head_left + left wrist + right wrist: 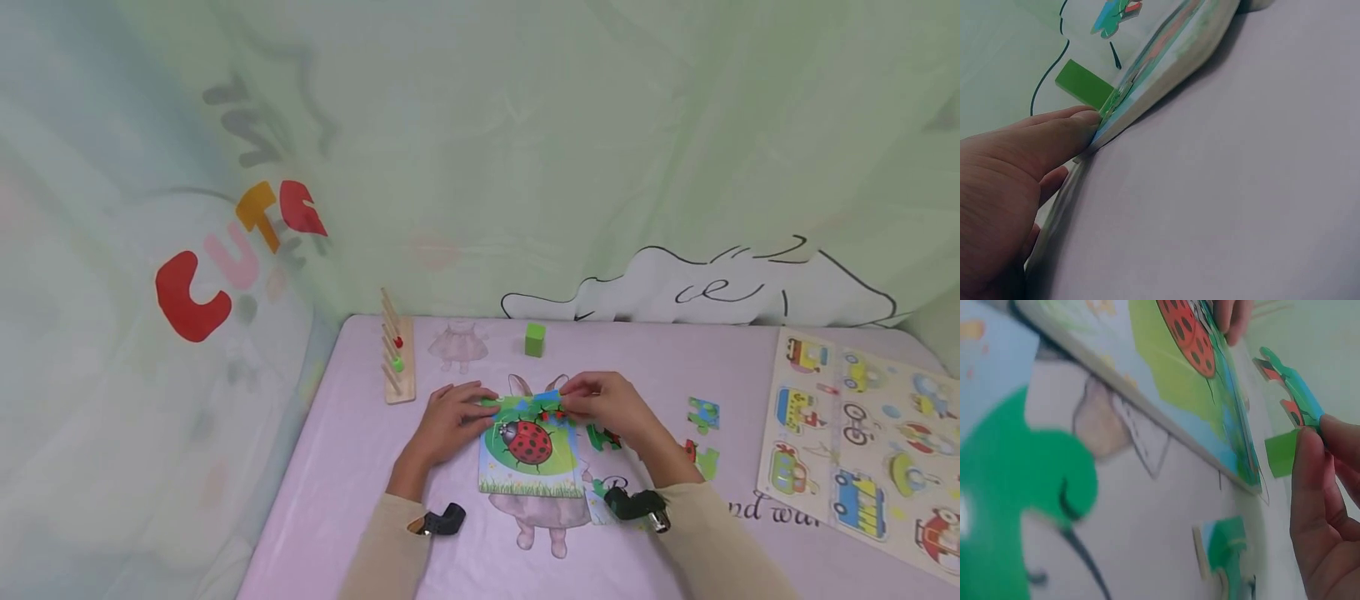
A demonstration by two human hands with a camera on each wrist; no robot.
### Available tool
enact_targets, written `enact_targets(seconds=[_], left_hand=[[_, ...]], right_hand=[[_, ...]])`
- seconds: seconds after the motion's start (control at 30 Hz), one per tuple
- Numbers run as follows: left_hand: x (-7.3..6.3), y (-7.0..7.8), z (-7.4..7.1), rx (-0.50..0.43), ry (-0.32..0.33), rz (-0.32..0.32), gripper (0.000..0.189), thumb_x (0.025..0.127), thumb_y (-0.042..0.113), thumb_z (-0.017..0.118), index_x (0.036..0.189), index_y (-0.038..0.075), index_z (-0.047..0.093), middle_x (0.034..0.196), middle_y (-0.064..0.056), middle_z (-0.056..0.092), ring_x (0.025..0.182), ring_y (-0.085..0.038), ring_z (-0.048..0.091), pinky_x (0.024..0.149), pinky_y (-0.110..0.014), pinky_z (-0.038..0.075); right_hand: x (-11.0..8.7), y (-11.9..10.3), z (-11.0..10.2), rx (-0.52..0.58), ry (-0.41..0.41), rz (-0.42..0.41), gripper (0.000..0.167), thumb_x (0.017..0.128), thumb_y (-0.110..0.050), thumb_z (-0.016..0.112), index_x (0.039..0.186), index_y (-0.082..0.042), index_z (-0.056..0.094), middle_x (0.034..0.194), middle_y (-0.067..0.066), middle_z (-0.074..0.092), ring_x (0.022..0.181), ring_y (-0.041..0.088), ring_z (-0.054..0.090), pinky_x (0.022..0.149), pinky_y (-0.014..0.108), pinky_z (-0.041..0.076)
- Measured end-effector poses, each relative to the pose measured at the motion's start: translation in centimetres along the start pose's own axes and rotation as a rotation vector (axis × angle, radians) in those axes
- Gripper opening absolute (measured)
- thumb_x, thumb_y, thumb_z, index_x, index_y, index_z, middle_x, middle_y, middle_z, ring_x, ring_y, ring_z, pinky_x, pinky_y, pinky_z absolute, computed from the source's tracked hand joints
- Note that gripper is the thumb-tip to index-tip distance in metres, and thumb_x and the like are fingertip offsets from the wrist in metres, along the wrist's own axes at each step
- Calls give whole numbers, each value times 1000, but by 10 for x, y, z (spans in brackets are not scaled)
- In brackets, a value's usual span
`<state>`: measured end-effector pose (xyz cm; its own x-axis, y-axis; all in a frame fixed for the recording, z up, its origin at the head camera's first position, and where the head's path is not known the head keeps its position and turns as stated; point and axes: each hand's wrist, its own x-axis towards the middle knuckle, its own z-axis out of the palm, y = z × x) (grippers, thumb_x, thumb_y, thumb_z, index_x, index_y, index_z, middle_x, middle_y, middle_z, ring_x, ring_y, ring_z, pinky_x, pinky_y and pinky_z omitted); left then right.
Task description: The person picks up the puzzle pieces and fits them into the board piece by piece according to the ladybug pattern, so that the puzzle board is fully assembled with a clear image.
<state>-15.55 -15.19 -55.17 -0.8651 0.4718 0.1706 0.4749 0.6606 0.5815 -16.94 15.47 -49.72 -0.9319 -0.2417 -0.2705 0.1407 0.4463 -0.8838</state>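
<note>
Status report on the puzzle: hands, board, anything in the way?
Left hand touching puzzle board. Right hand pinching puzzle piece, raised off the board. Green block beyond, apart; nothing seen blocking.

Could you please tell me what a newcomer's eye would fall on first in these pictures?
Probably the red ladybird on the puzzle board between the left hand and the right hand, which pinches a small puzzle piece by the board's far right corner. Next might come the big red letter C at the left of the head view, then the colourful picture board at the far right.
</note>
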Motion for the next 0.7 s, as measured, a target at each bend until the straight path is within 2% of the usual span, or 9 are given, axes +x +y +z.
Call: enact_targets(seconds=[0.3, 0.43, 0.7], left_hand=[[0, -1, 2, -6, 2, -4, 27, 97, 30, 71, 122, 24, 76, 138, 10, 65, 147, -21, 44, 121, -58, 23], [0, -1, 2, -9, -4, -9, 27, 97, 30, 71, 123, 24, 76, 138, 10, 65, 147, -21, 44, 121, -58, 23], [1, -3, 2, 14, -16, -21, 27, 97, 32, 70, 123, 26, 76, 139, 12, 64, 147, -19, 44, 122, -57, 23]], right_hand=[[1, -7, 23, 124, 41, 150, 26, 93, -16, 75, 112, 2, 72, 92, 7, 71, 75, 11, 65, 70, 22, 58], [4, -8, 31, 190, 39, 184, 27, 92, -13, 75, 112, 4, 70, 89, 4, 70, 73, 9, 65, 69, 21, 58], [8, -11, 39, 178, 56, 232, 25, 91, -16, 76, 108, 1, 70, 82, 2, 69, 70, 10, 65, 64, 21, 54]])
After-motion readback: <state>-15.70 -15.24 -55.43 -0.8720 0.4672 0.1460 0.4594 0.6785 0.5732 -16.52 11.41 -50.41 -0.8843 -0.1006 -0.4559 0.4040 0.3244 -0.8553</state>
